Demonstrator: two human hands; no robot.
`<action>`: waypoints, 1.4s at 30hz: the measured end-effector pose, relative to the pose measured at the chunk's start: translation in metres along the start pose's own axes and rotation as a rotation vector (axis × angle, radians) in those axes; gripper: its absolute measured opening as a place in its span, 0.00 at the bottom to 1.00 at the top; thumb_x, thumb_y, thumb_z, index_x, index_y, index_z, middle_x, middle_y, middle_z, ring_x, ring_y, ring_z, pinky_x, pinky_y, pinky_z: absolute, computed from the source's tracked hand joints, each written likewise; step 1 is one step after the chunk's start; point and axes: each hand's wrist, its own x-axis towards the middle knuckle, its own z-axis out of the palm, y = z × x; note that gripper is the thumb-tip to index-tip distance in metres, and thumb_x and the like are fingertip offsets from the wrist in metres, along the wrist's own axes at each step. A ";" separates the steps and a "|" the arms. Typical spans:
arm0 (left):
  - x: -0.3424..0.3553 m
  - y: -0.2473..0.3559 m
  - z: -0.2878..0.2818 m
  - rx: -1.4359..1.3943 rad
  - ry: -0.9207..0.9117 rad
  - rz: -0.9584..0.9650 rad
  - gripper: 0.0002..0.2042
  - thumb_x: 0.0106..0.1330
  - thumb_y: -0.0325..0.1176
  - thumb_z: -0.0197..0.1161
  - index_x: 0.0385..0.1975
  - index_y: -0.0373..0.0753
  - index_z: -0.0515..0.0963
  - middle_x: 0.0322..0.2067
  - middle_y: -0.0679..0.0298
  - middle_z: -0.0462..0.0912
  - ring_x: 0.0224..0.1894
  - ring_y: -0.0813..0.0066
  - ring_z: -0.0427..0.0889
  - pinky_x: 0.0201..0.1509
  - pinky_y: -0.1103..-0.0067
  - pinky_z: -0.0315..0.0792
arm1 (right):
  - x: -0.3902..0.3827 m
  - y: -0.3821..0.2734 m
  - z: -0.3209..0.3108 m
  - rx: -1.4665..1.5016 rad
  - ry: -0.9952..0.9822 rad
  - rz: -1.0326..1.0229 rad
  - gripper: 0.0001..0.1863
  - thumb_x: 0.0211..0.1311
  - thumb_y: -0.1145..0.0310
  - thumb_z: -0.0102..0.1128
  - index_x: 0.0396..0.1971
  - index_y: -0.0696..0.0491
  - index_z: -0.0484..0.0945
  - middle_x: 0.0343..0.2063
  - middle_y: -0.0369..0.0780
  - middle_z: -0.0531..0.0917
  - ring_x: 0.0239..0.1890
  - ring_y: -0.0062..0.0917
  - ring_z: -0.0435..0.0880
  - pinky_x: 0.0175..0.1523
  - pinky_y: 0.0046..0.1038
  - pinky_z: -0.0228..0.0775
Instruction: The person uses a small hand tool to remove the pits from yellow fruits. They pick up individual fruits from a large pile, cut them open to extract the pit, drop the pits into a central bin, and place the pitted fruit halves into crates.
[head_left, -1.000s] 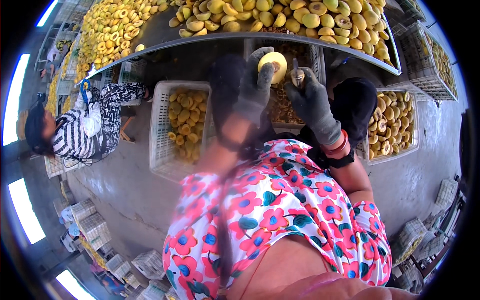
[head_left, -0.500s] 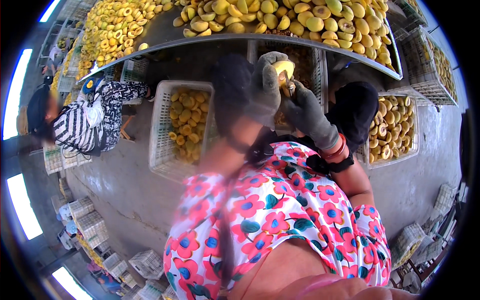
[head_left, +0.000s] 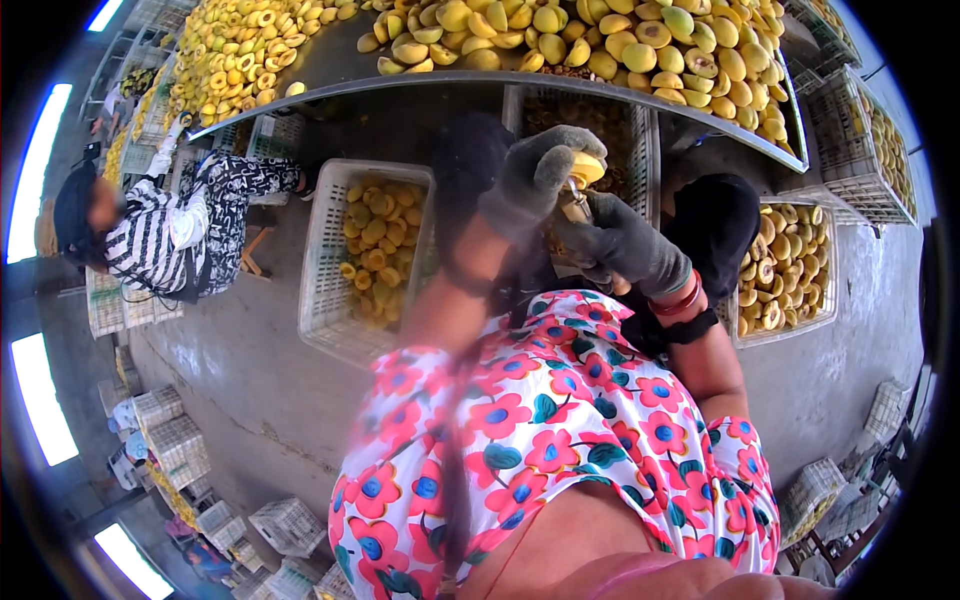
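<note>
My left hand, in a grey work glove, is closed around a yellow peach half. My right hand, gloved alike, grips a pitting tool with a metal tip and a handle whose wooden-looking end shows below the fist. The tip meets the lower edge of the peach half; whether it is inside the flesh I cannot tell. Both hands are above my lap, near a pale plastic crate holding small brown bits, partly hidden by my hands.
Ahead, a metal-edged table bears heaps of yellow peach halves. Peach-filled crates stand on the floor to my left and right. A seated person in stripes is at the far left. More crates are stacked at right.
Both hands have come slightly down and right. The pitting tool has dropped from across the peach half to its lower edge. The person at left now reaches an arm toward the table.
</note>
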 end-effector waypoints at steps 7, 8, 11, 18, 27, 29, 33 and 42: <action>0.006 0.005 -0.003 0.045 0.042 -0.017 0.26 0.67 0.54 0.41 0.37 0.34 0.74 0.31 0.59 0.79 0.33 0.74 0.78 0.38 0.80 0.72 | 0.007 0.009 -0.010 0.090 -0.211 0.060 0.10 0.61 0.67 0.52 0.39 0.55 0.71 0.30 0.29 0.73 0.30 0.12 0.70 0.34 0.16 0.63; 0.008 0.007 -0.005 -0.078 0.192 -0.130 0.27 0.67 0.55 0.39 0.37 0.35 0.74 0.30 0.59 0.79 0.30 0.73 0.79 0.35 0.80 0.73 | 0.010 0.011 -0.010 0.096 -0.225 0.067 0.10 0.62 0.69 0.51 0.41 0.56 0.71 0.34 0.29 0.74 0.35 0.12 0.72 0.40 0.16 0.66; 0.011 0.007 -0.027 -0.093 0.527 -0.233 0.29 0.66 0.58 0.34 0.37 0.37 0.73 0.27 0.58 0.79 0.24 0.70 0.80 0.26 0.79 0.75 | 0.020 0.021 -0.008 -0.021 -0.157 -0.116 0.07 0.58 0.66 0.55 0.30 0.53 0.68 0.17 0.28 0.68 0.15 0.09 0.65 0.17 0.15 0.56; -0.064 0.001 -0.176 1.369 0.896 -0.588 0.26 0.61 0.57 0.45 0.38 0.38 0.76 0.40 0.55 0.79 0.46 0.57 0.75 0.52 0.69 0.66 | 0.034 0.041 -0.026 -0.712 0.169 -0.355 0.12 0.51 0.71 0.54 0.36 0.54 0.68 0.24 0.35 0.71 0.24 0.18 0.69 0.28 0.21 0.61; 0.070 -0.047 -0.152 1.493 0.379 -0.635 0.25 0.56 0.56 0.48 0.39 0.41 0.77 0.41 0.54 0.78 0.46 0.56 0.76 0.49 0.68 0.69 | 0.047 0.046 -0.024 -0.783 0.190 -0.649 0.03 0.58 0.72 0.51 0.28 0.52 0.68 0.15 0.28 0.68 0.15 0.09 0.63 0.19 0.18 0.56; 0.104 -0.075 -0.151 1.490 0.217 -0.813 0.28 0.58 0.59 0.47 0.46 0.42 0.74 0.49 0.55 0.75 0.52 0.56 0.72 0.53 0.67 0.66 | 0.046 0.040 -0.022 -0.814 0.197 -0.678 0.03 0.57 0.72 0.51 0.27 0.53 0.68 0.15 0.28 0.68 0.15 0.10 0.63 0.20 0.19 0.56; 0.142 -0.128 -0.156 1.538 -0.049 -0.957 0.30 0.56 0.58 0.52 0.52 0.43 0.70 0.54 0.57 0.71 0.56 0.59 0.70 0.57 0.67 0.63 | 0.043 0.032 -0.019 0.342 0.234 0.079 0.03 0.56 0.73 0.52 0.27 0.54 0.68 0.14 0.31 0.68 0.17 0.12 0.64 0.21 0.21 0.57; 0.142 -0.139 -0.157 1.392 0.275 -0.938 0.37 0.45 0.56 0.65 0.51 0.34 0.67 0.49 0.49 0.73 0.51 0.61 0.73 0.52 0.72 0.67 | 0.051 0.032 -0.025 0.403 0.186 0.120 0.03 0.55 0.73 0.52 0.28 0.54 0.68 0.15 0.32 0.69 0.18 0.13 0.65 0.23 0.23 0.59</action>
